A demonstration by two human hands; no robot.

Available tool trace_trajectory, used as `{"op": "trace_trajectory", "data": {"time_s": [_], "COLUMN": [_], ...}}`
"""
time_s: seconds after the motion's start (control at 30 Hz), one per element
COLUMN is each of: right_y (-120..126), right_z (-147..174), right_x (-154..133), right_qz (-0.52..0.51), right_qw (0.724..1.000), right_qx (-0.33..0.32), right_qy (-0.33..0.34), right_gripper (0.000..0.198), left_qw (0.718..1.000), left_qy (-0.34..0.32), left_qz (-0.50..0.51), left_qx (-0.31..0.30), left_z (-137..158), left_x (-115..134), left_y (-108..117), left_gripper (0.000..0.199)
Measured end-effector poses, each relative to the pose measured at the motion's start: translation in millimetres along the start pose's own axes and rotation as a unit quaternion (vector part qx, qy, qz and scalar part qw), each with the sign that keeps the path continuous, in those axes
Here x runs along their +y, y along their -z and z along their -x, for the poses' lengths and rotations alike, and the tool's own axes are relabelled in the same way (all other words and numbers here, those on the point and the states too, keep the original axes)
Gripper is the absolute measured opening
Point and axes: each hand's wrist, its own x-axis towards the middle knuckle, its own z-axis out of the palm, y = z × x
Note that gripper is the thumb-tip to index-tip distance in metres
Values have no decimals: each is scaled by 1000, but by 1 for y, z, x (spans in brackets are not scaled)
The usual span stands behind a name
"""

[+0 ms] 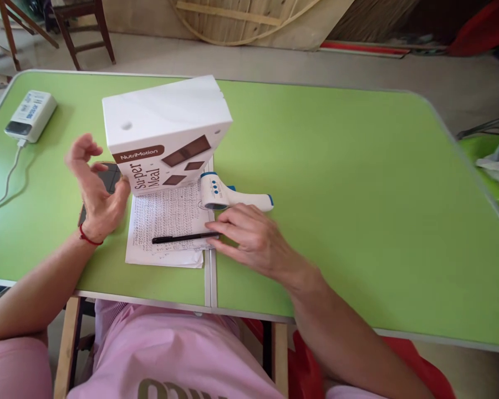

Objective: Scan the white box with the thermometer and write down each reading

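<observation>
My left hand (97,191) is raised at the left side of a white NutriMotion box (166,119). Its fingers are curled but spread apart, and the thumb is close to the box's lower left corner; whether it touches cannot be told. A dark phone (110,177) lies partly hidden behind this hand. Over the right edge of some handwritten sheets (166,216), my right hand (245,235) has its thumb and fingers around the end of a black pen (178,238). Just beyond the right hand lies a white and blue handheld infrared thermometer (233,197).
The green folding table (349,210) has a metal seam running through it. A white power bank (31,116) with a cable (10,177) lies at the far left. Behind the table stands a wooden stool (85,33). A green container (488,166) is beyond the right edge.
</observation>
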Motion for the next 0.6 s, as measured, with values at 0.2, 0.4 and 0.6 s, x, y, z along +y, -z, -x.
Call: {"op": "trace_trajectory", "data": {"time_s": [0.2, 0.4, 0.6], "right_y": [-5, 0, -15], "right_z": [-1, -2, -9], "right_x": [4, 4, -15], "right_qz": [-39, -202, -351], "right_qw": [999, 939, 874], "right_qx": [-25, 172, 157], "right_qy": [-20, -220, -296], "right_gripper": [22, 10, 7], "left_qw": [977, 913, 814], "left_qy": [-213, -275, -302], "left_qz": [-13, -105, -228], "left_qx": [28, -282, -440], "left_z": [4, 23, 43], "left_x": [25, 28, 24], "left_y": [1, -10, -25], "left_gripper": [20, 14, 24]}}
